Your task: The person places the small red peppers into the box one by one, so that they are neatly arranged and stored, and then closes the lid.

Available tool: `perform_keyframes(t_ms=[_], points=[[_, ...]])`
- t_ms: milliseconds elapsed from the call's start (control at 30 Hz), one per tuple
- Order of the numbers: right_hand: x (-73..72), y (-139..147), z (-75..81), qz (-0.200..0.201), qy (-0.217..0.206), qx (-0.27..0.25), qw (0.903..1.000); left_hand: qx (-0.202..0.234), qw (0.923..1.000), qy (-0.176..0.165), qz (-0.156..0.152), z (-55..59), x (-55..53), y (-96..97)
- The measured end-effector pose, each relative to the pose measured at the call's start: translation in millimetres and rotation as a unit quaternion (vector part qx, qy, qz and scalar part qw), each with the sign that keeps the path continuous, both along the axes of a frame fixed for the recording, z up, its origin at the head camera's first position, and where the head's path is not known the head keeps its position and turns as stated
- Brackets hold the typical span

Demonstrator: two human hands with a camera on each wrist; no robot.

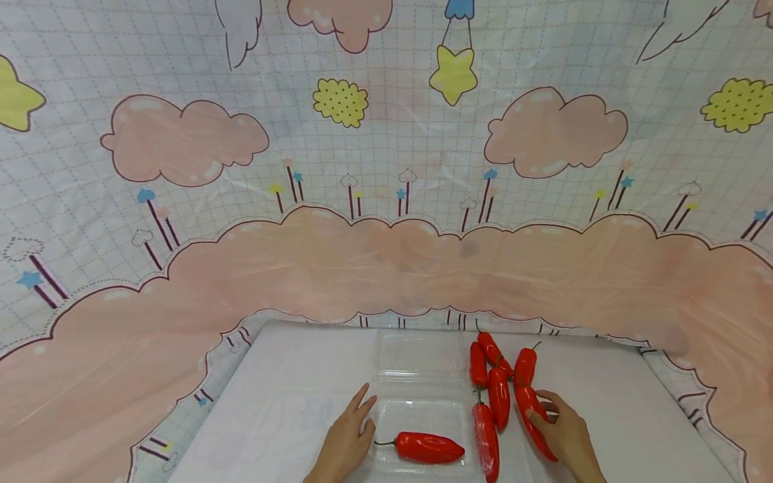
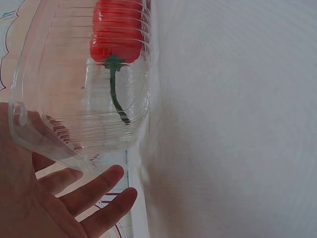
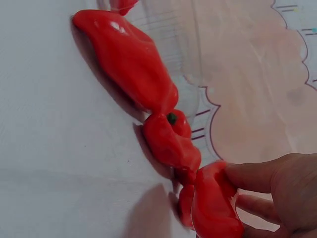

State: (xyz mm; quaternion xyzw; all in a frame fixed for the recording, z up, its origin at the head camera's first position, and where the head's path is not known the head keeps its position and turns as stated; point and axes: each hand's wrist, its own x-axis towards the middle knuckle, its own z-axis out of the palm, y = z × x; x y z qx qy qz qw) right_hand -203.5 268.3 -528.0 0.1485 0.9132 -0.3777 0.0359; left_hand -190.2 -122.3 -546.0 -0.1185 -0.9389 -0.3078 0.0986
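On the white table, a clear plastic container [image 1: 423, 412] lies with its lid [image 1: 419, 357] folded back behind it. One red pepper [image 1: 430, 448] with a green stem lies crosswise in the near half. My left hand [image 1: 347, 433] is at the container's left side, fingers spread and relaxed, gripping nothing; the left wrist view shows these fingers [image 2: 99, 191] close by the container's end. With thumb and fingers, my right hand [image 1: 566, 429] pinches another long red pepper [image 3: 213, 203] at the right of a group. Its stem end overlaps a red pepper [image 1: 525, 364] farther back.
Several more red peppers [image 1: 498, 399] lie between the container and my right hand, one [image 1: 486, 439] close along the container's right edge. A patterned sheet [image 1: 423, 268] with clouds and stars hangs behind the white tabletop [image 1: 272, 396].
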Motion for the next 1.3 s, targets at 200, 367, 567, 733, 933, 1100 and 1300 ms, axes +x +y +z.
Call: perform_keyframes(t_ms=[200, 367, 567, 733, 933, 1100, 1300], points=[[0.2, -4, 7.0, -0.004, 0.014, -0.002, 0.9999, -0.001, 1.0000, -0.003, 0.004, -0.3, -1.2, 0.3], [0.4, -9, 11.9, -0.009, 0.022, -0.007, 0.9997, 0.005, 1.0000, 0.001, -0.001, 0.5, 0.4, 0.2], [1.5, -15, 18.4, -0.002, 0.037, -0.008, 0.9993, 0.009, 1.0000, 0.000, 0.001, 0.8, 0.7, 0.2], [1.9, -21, 24.9, 0.006, 0.044, -0.016, 0.9989, 0.010, 0.9999, -0.004, 0.005, 0.5, -0.4, -0.1], [1.4, -28, 28.5, 0.014, 0.056, -0.027, 0.9980, 0.009, 0.9999, -0.004, 0.004, 1.6, -0.8, -0.1], [1.6, -32, 28.1, 0.024, 0.075, -0.036, 0.9962, 0.007, 0.9999, -0.009, 0.005, 2.1, -0.9, 0.4], [0.5, -39, 30.7, 0.034, 0.088, -0.056, 0.9940, 0.006, 0.9999, -0.014, 0.007, 0.8, -0.9, 0.8]])
